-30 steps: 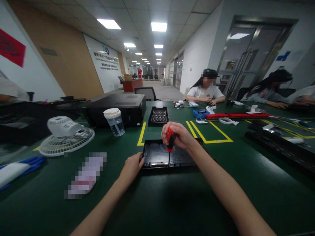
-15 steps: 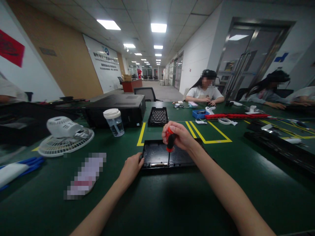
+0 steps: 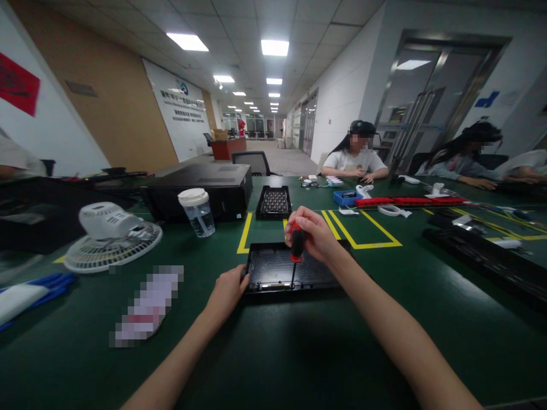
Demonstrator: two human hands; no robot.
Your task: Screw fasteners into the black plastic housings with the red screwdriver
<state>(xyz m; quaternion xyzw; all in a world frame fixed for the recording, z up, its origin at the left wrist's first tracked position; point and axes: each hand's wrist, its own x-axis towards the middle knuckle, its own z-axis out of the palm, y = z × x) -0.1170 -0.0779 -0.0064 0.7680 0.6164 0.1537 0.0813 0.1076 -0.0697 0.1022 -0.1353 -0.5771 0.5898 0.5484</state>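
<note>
A shallow black rectangular panel (image 3: 273,265) with raised edges lies on the green table in front of me. My left hand (image 3: 228,287) grips its left edge near the front corner, thumb on top. My right hand (image 3: 311,230) is closed around the red and black handle of a screwdriver (image 3: 297,250). The shaft points down, slightly tilted, and its tip meets the panel's near edge, just right of a thin metallic strip (image 3: 274,286). Any screw under the tip is too small to make out. My right forearm hides the panel's right part.
A black tray (image 3: 274,203) of small parts sits beyond the panel. To the left are a lidded bottle (image 3: 198,213), a white fan (image 3: 113,239), gloves (image 3: 36,296) and a large black case (image 3: 199,191). Black frames (image 3: 482,267) lie right; a person (image 3: 356,156) sits across.
My right hand has tilted the screwdriver a little, its handle shifting slightly right. The tip stays at the panel's near edge, and my left hand keeps its hold.
</note>
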